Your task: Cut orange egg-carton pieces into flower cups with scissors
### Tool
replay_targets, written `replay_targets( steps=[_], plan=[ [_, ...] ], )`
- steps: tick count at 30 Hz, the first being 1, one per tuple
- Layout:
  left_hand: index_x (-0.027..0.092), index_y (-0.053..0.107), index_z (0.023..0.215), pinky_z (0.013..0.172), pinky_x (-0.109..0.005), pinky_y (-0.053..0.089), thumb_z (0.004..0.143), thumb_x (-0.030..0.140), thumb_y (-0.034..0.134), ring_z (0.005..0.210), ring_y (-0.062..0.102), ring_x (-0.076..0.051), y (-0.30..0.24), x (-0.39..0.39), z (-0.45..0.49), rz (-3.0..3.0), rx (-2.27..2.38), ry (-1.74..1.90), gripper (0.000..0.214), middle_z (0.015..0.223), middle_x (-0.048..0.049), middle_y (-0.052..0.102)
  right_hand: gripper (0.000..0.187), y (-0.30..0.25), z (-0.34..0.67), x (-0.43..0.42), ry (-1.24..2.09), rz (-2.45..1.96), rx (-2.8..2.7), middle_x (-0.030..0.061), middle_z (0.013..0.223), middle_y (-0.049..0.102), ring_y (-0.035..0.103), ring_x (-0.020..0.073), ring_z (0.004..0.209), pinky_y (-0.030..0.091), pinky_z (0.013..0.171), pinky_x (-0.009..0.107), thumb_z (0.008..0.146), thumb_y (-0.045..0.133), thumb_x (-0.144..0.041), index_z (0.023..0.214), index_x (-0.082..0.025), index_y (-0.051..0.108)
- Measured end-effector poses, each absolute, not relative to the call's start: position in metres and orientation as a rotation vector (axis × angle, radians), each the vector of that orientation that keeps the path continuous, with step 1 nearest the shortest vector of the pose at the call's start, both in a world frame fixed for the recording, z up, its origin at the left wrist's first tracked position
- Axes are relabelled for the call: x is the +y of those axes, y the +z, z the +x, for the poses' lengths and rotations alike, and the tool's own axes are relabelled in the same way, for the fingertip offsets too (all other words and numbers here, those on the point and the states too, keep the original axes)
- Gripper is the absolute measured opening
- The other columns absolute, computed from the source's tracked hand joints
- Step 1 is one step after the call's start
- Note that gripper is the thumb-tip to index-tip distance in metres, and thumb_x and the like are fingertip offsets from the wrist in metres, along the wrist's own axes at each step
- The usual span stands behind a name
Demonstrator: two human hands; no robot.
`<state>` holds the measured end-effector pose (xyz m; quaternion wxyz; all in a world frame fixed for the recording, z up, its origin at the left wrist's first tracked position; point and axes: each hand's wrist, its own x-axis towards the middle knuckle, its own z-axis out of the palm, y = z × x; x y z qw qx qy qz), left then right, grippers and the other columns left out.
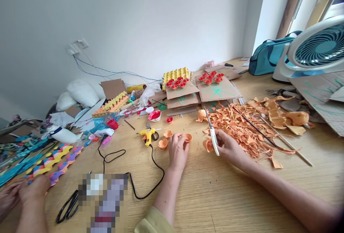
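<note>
Apparently paint-smeared dish point(155, 119) beyond left hand point(177, 150)

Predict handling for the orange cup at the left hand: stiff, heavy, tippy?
The orange cup looks hollow and thin-rimmed, so probably light. It may dent under a hard squeeze from the left hand; similarly coloured scraps look thin and curled. Its rounded side could let it rock when pushed.
</note>
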<state>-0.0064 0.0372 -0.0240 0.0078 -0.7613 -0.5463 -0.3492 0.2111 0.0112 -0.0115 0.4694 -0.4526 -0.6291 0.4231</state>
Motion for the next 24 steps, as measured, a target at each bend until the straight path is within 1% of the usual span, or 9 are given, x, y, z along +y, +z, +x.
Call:
replay_targets(
  steps=[4, 7, 9, 10, 13, 15, 18, 21, 24],
  plan=[
    [0.022, 0.066, 0.099, 0.096, -0.048, 0.045, 0.078, 0.009, 0.066, 0.111, 0.053, -0.028, -0.022, 0.035, -0.006, -2.365, -1.705, -1.111, 0.025, 0.112, -0.0081, 0.057, 0.022, -0.011, 0.212, 0.012, 1.038, -1.109, -1.535, -0.0035, 0.073, 0.052, 0.043, 0.0124, 0.063, 0.036, 0.056, 0.026, 0.084, 0.065, -0.038, 0.09, -0.02, 0.054],
    [0.024, 0.064, 0.107, 0.101, -0.049, 0.042, 0.082, 0.013, 0.063, 0.115, 0.052, -0.028, -0.015, 0.028, -0.002, -2.366, -1.656, -1.19, 0.027, 0.116, -0.0093, 0.057, 0.021, -0.013, 0.212, 0.012, 1.042, -1.113, -1.523, -0.0036, 0.073, 0.051, 0.043, 0.0123, 0.064, 0.036, 0.056, 0.025, 0.083, 0.065, -0.036, 0.09, -0.02, 0.054],
    [0.024, 0.062, 0.109, 0.101, -0.046, 0.042, 0.086, 0.013, 0.059, 0.113, 0.054, -0.026, -0.009, 0.02, 0.003, -2.455, -1.555, -1.347, 0.025, 0.113, -0.009, 0.059, 0.022, -0.016, 0.211, 0.013, 1.05, -1.117, -1.514, -0.0035, 0.073, 0.052, 0.044, 0.0123, 0.064, 0.036, 0.056, 0.025, 0.083, 0.065, -0.035, 0.093, -0.02, 0.054],
    [0.023, 0.061, 0.11, 0.099, -0.044, 0.044, 0.087, 0.015, 0.058, 0.111, 0.056, -0.025, -0.006, 0.016, 0.006, -2.537, -1.508, -1.436, 0.025, 0.112, -0.0088, 0.061, 0.022, -0.018, 0.211, 0.013, 1.053, -1.12, -1.51, -0.0036, 0.073, 0.053, 0.044, 0.0123, 0.064, 0.036, 0.056, 0.025, 0.082, 0.066, -0.034, 0.094, -0.02, 0.054],
    [0.021, 0.058, 0.12, 0.085, -0.036, 0.05, 0.09, 0.025, 0.059, 0.104, 0.061, -0.023, -0.002, 0.007, 0.017, -2.839, -1.477, -1.631, 0.031, 0.112, -0.0102, 0.064, 0.023, -0.022, 0.208, 0.014, 1.057, -1.129, -1.496, -0.0034, 0.073, 0.054, 0.046, 0.0128, 0.064, 0.038, 0.057, 0.025, 0.08, 0.068, -0.034, 0.093, -0.02, 0.054],
    [0.02, 0.057, 0.124, 0.081, -0.033, 0.051, 0.089, 0.03, 0.062, 0.103, 0.063, -0.023, -0.001, 0.005, 0.022, -2.982, -1.543, -1.741, 0.037, 0.115, -0.0117, 0.067, 0.024, -0.023, 0.205, 0.013, 1.063, -1.128, -1.488, -0.0024, 0.075, 0.056, 0.049, 0.0137, 0.066, 0.04, 0.059, 0.026, 0.08, 0.069, -0.036, 0.091, -0.021, 0.054],
    [0.018, 0.062, 0.118, 0.084, -0.033, 0.051, 0.088, 0.033, 0.065, 0.106, 0.064, -0.023, -0.004, 0.006, 0.026, -3.09, -1.692, -1.926, 0.035, 0.118, -0.0125, 0.068, 0.026, -0.02, 0.202, 0.01, 1.084, -1.11, -1.485, -0.0015, 0.077, 0.058, 0.052, 0.0149, 0.068, 0.043, 0.062, 0.027, 0.08, 0.07, -0.04, 0.089, -0.021, 0.054],
    [0.018, 0.067, 0.112, 0.09, -0.032, 0.05, 0.085, 0.037, 0.067, 0.109, 0.063, -0.023, -0.007, 0.008, 0.025, -3.094, -1.832, -2.28, 0.033, 0.119, -0.0107, 0.069, 0.028, -0.016, 0.201, 0.008, 1.114, -1.083, -1.482, -0.0017, 0.076, 0.057, 0.052, 0.0152, 0.069, 0.044, 0.062, 0.027, 0.08, 0.07, -0.043, 0.09, -0.021, 0.054],
    [0.018, 0.068, 0.109, 0.082, -0.029, 0.052, 0.082, 0.042, 0.071, 0.099, 0.066, -0.02, -0.01, 0.011, 0.021, -2.921, -2.002, -2.855, 0.037, 0.109, -0.0076, 0.071, 0.031, -0.013, 0.201, 0.006, 1.142, -1.055, -1.476, -0.0017, 0.077, 0.055, 0.05, 0.0149, 0.069, 0.042, 0.062, 0.027, 0.082, 0.068, -0.045, 0.093, -0.021, 0.054]
  ],
)
